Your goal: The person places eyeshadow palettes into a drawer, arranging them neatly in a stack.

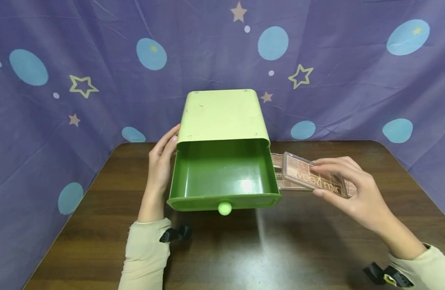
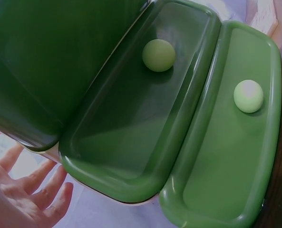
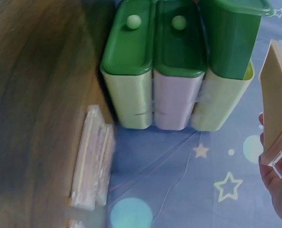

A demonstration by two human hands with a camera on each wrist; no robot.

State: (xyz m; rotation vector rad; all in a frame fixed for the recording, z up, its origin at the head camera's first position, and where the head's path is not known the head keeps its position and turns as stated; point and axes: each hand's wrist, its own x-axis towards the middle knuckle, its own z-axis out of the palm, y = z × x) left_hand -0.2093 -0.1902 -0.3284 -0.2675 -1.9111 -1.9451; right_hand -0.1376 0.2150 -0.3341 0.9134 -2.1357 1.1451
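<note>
A small three-tier drawer cabinet (image 1: 222, 114) stands on the table, its top pale green. The top drawer (image 1: 215, 171), dark green inside with a round knob (image 1: 225, 208), is pulled out, and nothing lies in it. My left hand (image 1: 159, 169) touches the cabinet's left side with extended fingers, spread out in the left wrist view. On the right, my right hand (image 1: 360, 191) pinches an eyeshadow palette (image 1: 304, 171) with a clear lettered lid, raised and tilted beside the drawer. In the right wrist view, that palette (image 3: 276, 102) shows its pale back.
More eyeshadow palettes (image 1: 289, 185) lie on the wooden table (image 1: 222, 249) right of the cabinet, partly behind the held one. Two lower drawers (image 3: 179, 47) are pushed in. A purple curtain (image 1: 215, 52) with stars and blue spots hangs close behind.
</note>
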